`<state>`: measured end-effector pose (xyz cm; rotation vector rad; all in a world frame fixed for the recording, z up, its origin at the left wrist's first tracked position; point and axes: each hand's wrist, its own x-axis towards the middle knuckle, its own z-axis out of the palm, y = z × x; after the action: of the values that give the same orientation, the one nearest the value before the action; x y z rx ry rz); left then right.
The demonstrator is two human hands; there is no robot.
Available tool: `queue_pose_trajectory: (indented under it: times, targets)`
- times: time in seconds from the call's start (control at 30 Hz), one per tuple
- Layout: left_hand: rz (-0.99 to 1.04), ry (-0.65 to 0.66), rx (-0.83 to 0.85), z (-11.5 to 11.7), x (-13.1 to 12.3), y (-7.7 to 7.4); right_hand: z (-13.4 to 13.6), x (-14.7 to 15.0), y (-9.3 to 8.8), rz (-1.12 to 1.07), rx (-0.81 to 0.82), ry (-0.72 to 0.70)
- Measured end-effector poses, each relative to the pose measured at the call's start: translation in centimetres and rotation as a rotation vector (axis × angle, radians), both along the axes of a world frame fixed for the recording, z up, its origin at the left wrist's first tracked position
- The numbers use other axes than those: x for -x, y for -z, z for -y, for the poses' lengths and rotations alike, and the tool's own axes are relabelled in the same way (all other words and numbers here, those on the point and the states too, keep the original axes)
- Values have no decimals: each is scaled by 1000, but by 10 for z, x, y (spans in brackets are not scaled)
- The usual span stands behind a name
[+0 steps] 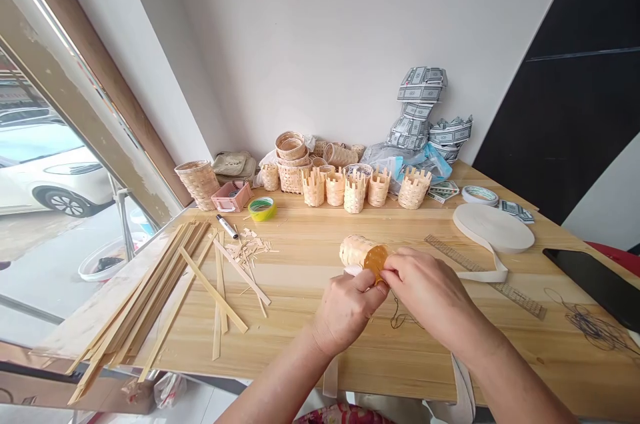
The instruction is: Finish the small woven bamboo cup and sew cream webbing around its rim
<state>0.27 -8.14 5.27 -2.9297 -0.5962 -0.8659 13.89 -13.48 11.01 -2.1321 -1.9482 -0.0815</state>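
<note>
A small woven wood-strip basket (356, 251) lies tipped on its side at the middle of the table, its amber-coloured round end turned toward me. My left hand (350, 309) is closed on the near edge of this basket, thumb and fingers pinched together. Beside it, my right hand (425, 277) pinches at the same edge; whatever is between its fingertips is too small to make out. Dark thread (399, 319) trails on the table just under the hands. A bit of pale fabric tape shows between the basket and my left hand.
Wood strips (150, 284) and scraps (247, 247) lie left, near a marker (227, 227) and green tape (262, 209). Several small baskets (355, 194) stand behind. At right are a webbing roll (494, 227), a ruler (520, 299), tangled thread (595, 325) and a black phone-like slab (595, 284).
</note>
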Motion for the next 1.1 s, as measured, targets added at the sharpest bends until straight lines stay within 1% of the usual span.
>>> queue_pose_trajectory:
  times: [0.13,0.2,0.27,0.37,0.47,0.57,0.63,0.7,0.83,0.9,0.93,1.0,1.1]
  targets:
    - [-13,16,20,4,2,3,-3,3,5,99,124,14]
    - [-23,24,25,5,2,5,-2,3,9,108,139,14]
    - [-14,34,43,7,1,8,-2,3,14,67,117,-4]
    - [15,40,53,7,1,11,-3,3,24,-37,8,23]
    - [-5,58,38,6,1,13,-1,3,36,-125,-129,54]
    - [-33,68,52,5,2,12,6,3,43,-218,-292,7]
    - [-40,90,60,5,3,9,12,3,44,-278,-414,-13]
    - [-49,115,65,5,3,4,17,4,44,-310,-507,-1]
    - [-95,132,55,4,4,-8,23,8,42,-353,-584,50]
    - [-115,141,43,3,5,-12,24,8,42,-408,-583,92]
    - [-125,151,42,3,5,-12,24,8,42,-421,-556,100]
    - [-135,184,60,2,6,-11,24,6,42,-390,-444,71]
    - [-119,208,106,4,5,-4,23,2,41,-291,-244,3]
